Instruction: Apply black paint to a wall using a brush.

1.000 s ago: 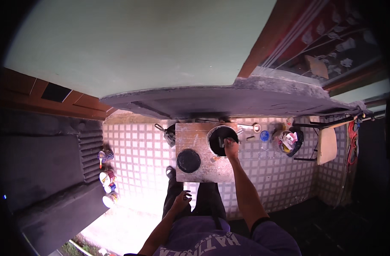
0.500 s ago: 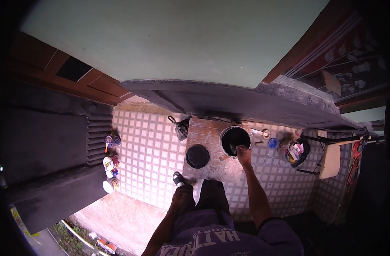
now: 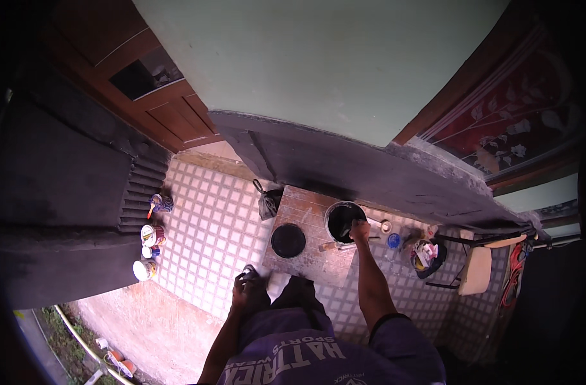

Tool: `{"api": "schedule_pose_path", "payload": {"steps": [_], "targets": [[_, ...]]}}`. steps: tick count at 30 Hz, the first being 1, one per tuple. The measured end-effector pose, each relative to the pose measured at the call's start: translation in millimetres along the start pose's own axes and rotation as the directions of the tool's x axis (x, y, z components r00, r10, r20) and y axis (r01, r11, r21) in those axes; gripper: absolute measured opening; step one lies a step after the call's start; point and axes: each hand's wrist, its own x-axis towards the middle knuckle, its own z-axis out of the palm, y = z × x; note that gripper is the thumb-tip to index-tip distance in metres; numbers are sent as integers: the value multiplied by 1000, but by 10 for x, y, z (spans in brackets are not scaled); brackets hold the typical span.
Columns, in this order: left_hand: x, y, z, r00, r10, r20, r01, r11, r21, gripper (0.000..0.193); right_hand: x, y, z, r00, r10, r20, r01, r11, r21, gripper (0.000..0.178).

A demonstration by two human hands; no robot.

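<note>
A bucket point(image 3: 336, 218) with a dark inside stands on a worn wooden board point(image 3: 306, 268) before me. My right hand point(image 3: 359, 231) is closed at the bucket's right rim, fingers reaching over the opening. A greyish shape shows below the fingers, but what they hold is too dark to name. Left of the bucket lies a round black lid-like disc point(image 3: 288, 240). Against the bucket's near side is a small pale flat piece point(image 3: 329, 246). My left hand point(image 3: 243, 290) rests low by my left knee, its fingers too dark to read.
At the left wall stand paint tins point(image 3: 153, 235) and a white tub point(image 3: 143, 270). A black bag point(image 3: 268, 204) lies behind the board. To the right are a tape roll point(image 3: 386, 226), a blue lid point(image 3: 393, 240), a litter-filled black bag point(image 3: 427, 256) and a chair point(image 3: 476, 271).
My view has turned, so the board and bucket sit slightly lower and further left. My right hand stays at the bucket's rim; my left hand stays by my knee.
</note>
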Motion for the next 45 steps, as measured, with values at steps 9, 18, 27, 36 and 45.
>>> {"api": "schedule_pose_path", "payload": {"steps": [9,18,27,36,45], "targets": [[-339,-136,-105,983,-169,-72,154,972,-180,43,-60,-95,21,990,-125,63,138,949,-285,28],[-518,-507,-166,993,-70,-96,70,998,4,46,-328,-423,27,891,-278,358,266,960,84,36],[-411,-167,-105,1000,-14,0,14,1000,7,44,-253,-294,-172,942,-334,-11,271,783,-560,36],[-408,-215,-105,999,33,14,-34,990,134,45,-120,-339,-141,912,-391,-128,304,849,-432,27],[-505,-186,-71,993,-97,67,84,982,171,39,-94,-356,-96,961,-247,-122,146,833,-533,24]]}}
